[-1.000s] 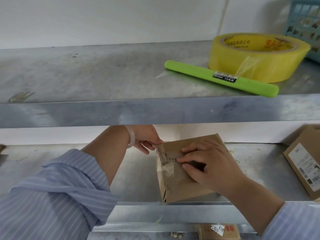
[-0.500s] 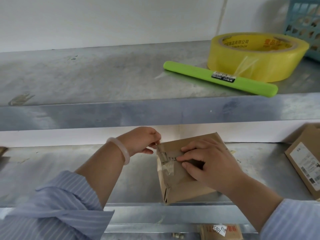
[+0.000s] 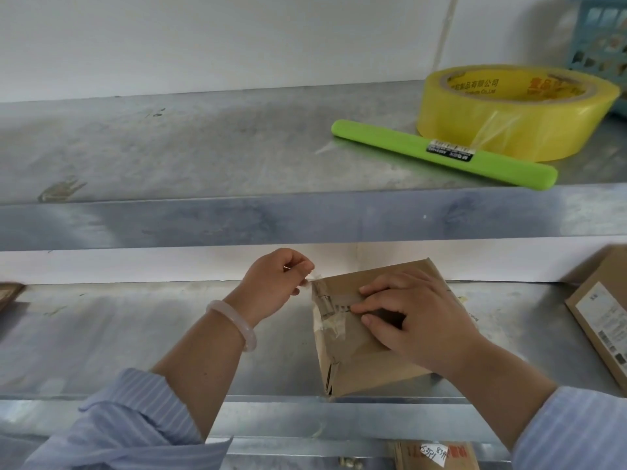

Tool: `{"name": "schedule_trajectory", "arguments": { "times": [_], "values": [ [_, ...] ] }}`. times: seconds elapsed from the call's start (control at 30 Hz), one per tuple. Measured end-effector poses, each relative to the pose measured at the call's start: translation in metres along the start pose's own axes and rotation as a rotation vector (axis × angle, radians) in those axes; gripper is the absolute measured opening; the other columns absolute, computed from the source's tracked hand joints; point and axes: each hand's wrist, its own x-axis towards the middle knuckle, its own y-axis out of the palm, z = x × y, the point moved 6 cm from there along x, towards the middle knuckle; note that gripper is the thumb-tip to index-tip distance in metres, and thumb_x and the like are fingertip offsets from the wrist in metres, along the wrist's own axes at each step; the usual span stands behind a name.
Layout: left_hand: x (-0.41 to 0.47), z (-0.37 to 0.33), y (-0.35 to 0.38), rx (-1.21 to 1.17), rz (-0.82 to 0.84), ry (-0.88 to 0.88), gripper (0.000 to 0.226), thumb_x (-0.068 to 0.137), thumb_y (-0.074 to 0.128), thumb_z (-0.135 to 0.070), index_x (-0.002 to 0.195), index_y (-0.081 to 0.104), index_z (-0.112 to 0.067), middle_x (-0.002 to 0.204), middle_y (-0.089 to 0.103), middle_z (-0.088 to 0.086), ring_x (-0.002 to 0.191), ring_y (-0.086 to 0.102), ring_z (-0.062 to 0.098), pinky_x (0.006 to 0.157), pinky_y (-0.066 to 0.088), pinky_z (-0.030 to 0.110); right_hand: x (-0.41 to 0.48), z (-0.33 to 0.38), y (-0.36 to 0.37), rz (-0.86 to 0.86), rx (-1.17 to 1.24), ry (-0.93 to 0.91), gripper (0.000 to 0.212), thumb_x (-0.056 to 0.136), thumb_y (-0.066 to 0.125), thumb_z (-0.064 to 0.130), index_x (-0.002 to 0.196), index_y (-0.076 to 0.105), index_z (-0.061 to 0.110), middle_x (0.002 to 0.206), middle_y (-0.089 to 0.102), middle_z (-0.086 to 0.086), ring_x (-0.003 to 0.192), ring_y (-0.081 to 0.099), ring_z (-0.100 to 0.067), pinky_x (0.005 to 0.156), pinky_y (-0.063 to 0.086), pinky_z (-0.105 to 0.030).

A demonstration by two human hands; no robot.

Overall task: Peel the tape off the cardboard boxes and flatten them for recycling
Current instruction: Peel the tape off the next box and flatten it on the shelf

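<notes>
In the head view, a cardboard box (image 3: 359, 361) is seen at the lower middle of the frame, on the lower shelf (image 3: 135, 334). The tape (image 3: 315, 279) at its top left corner is pinched by the left hand (image 3: 274, 283). The box is pressed down by the right hand (image 3: 414, 323), with its fingers laid nearly flat.

The left hand (image 3: 276, 283) was raised with its fingers curled, thumb and forefinger pinching the end of a strip of tape (image 3: 314, 279) at the upper corner of the box (image 3: 356, 361). Its forearm was bare, with a pale bangle (image 3: 234, 322) at the wrist and the striped sleeve (image 3: 135, 422) pushed back. The right hand (image 3: 417, 320) lay palm down on the box, fingers stretched leftward and pressing.
</notes>
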Motion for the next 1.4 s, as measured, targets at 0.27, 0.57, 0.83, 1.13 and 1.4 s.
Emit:
{"name": "schedule_trajectory", "arguments": {
  "times": [0.27, 0.57, 0.83, 1.13, 1.4],
  "values": [
    [-0.010, 0.008, -0.001, -0.132, 0.087, -0.026, 0.007, 0.084, 0.073, -0.017, 0.090, 0.069, -0.020, 0.080, 0.074, -0.007, 0.077, 0.071, 0.010, 0.067, 0.056, 0.018, 0.000, -0.001, 0.002, 0.011, -0.008, 0.006, 0.022, 0.081, 0.057, 0.049, 0.096, 0.072, 0.050, 0.104, 0.058, 0.035, 0.099, 0.039, 0.024, 0.095, 0.014, 0.001],
    [-0.023, -0.026, -0.002, 0.400, -0.058, 0.231, 0.023, 0.093, 0.058, -0.020, 0.075, 0.054, -0.034, 0.072, 0.057, -0.017, 0.072, 0.053, -0.007, 0.059, 0.039, 0.005, 0.001, -0.003, 0.002, 0.011, -0.031, 0.015, 0.022, 0.081, 0.056, 0.051, 0.097, 0.071, 0.051, 0.104, 0.059, 0.035, 0.100, 0.042, 0.016, 0.095, 0.016, 0.000],
    [-0.038, -0.037, -0.004, 0.146, 0.055, 0.174, 0.020, 0.094, 0.057, -0.016, 0.079, 0.059, -0.029, 0.082, 0.063, -0.013, 0.078, 0.061, -0.001, 0.073, 0.048, 0.008, 0.004, -0.003, 0.003, 0.018, -0.032, 0.006, 0.018, 0.082, 0.062, 0.046, 0.096, 0.071, 0.050, 0.104, 0.061, 0.033, 0.099, 0.040, 0.022, 0.094, 0.010, 0.004],
    [-0.039, -0.027, 0.017, 0.113, 0.062, 0.029, 0.019, 0.083, 0.074, -0.023, 0.067, 0.069, -0.031, 0.064, 0.068, -0.017, 0.060, 0.066, 0.002, 0.053, 0.044, 0.005, 0.002, -0.004, 0.002, 0.006, -0.009, -0.002, 0.017, 0.081, 0.066, 0.042, 0.095, 0.073, 0.047, 0.103, 0.064, 0.029, 0.099, 0.046, 0.012, 0.094, 0.018, 0.001],
    [-0.052, -0.022, 0.012, 0.102, -0.148, 0.122, 0.032, 0.071, 0.083, -0.029, 0.080, 0.053, -0.034, 0.073, 0.064, -0.013, 0.066, 0.059, -0.001, 0.059, 0.046, 0.010, 0.002, -0.007, 0.005, 0.017, -0.007, 0.009, 0.023, 0.081, 0.055, 0.051, 0.097, 0.072, 0.049, 0.105, 0.062, 0.031, 0.102, 0.049, 0.008, 0.093, 0.023, -0.007]
  ]
}}
